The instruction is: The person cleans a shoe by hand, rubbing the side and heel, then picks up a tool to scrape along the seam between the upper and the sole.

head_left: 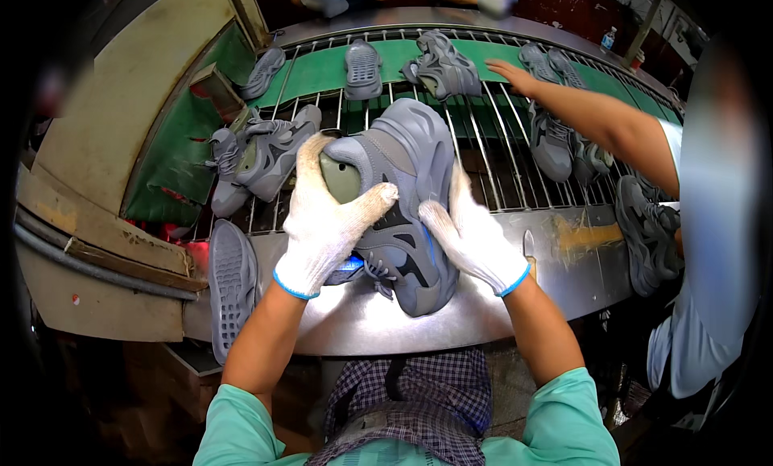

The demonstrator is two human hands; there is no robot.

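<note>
Grey shoe [407, 200] clasped between left hand [322, 216] and right hand [471, 237], long axis near-far, toe towards wearer.

Grey shoes [262, 156] on wire rack [491, 156]; loose sole [232, 285] on steel bench [580, 261].

One head-worn fisheye view looks steeply down, close over the metal workbench [403, 321].

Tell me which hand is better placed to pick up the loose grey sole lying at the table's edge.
Probably the left hand. The grey sole lies just outside that wrist on the metal table, while the right hand sits beyond the grey shoe both hands grip.
</note>
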